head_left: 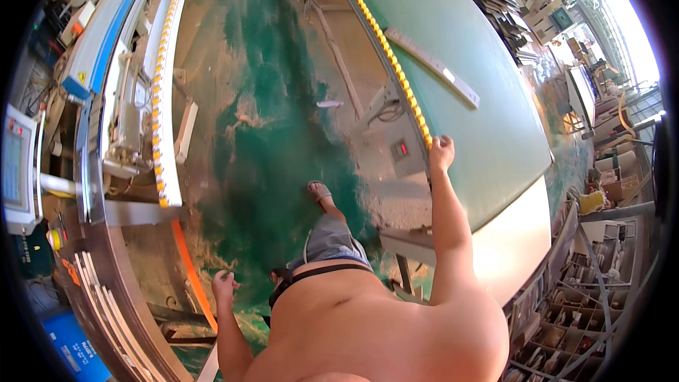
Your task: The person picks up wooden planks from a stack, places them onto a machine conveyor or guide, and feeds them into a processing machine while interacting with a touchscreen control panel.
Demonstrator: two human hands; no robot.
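My right hand (442,153) is at the near end of a row of yellow rollers (396,64) along the edge of a long green conveyor table (495,141). Its fingers are curled in; whether they touch the last roller or hold anything is hidden. Low on the left, my left hand (225,287) hangs beside my body with loosely bent fingers apart and nothing visible in them. An orange strip (191,269) runs close to it. On the green surface beyond my right hand lies a pale flat bar (435,67).
A machine with a roller-lined white rail (164,92) stands left, beside a screen panel (20,170). Narrow strips (106,311) lie on a bench. Between the machines runs a dusty green floor (262,141). Compartmented shelves (566,318) fill the lower right; stacked boards (488,0) stand behind.
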